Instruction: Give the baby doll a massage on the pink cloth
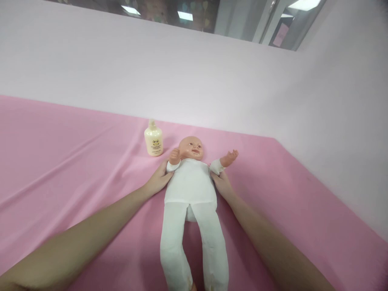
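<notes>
An infant-care training room: pink-sheeted table [75, 153], practice baby doll [190, 190], lotion bottle [154, 140], plain partition walls [182, 76]

Doll [190, 184]: laid on its back on the bench [75, 153], between both hands.
Bottle [154, 139]: stood behind-left of the doll's head.
Left hand [158, 180]: placed against the doll's left side.
Right hand [222, 184]: placed against its right side.

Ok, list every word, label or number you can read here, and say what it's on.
Bottle: a small emblem and lines of print on its front, too small and blurred to read.
Doll, pink sheet, wall: no text.
Nothing else legible.
</notes>
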The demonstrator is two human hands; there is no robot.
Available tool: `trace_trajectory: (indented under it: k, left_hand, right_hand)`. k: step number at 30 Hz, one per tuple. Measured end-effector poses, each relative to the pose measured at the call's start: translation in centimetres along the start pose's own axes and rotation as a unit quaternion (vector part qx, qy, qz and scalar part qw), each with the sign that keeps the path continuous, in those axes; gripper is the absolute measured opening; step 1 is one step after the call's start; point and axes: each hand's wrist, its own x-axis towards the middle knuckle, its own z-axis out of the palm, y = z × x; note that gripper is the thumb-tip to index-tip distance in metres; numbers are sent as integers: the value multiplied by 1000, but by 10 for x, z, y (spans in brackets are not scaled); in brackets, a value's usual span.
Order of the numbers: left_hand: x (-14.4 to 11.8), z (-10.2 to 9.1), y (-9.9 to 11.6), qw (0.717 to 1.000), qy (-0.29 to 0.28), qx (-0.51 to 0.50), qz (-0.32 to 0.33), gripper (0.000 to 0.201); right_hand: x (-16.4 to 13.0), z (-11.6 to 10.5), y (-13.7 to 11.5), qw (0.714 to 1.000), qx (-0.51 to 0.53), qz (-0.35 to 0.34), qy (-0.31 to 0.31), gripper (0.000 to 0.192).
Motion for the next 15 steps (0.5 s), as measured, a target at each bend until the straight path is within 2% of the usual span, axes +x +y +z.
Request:
trace_trajectory:
  k: [4, 9, 15]
  left_hand:
    - [0, 1, 1, 1000, -2, -4, -2, 63]
    - [-1, 0, 6, 1000, -7, 6, 4, 62]
    - [0, -1, 5, 1000, -10, 16, 13, 62]
  right_hand:
    - [0, 0, 0, 1000, 8, 0, -12, 47]
    - [1, -1, 2, 1000, 10, 6, -9, 39]
    - [1, -2, 5, 1000, -12, -14, -5, 44]
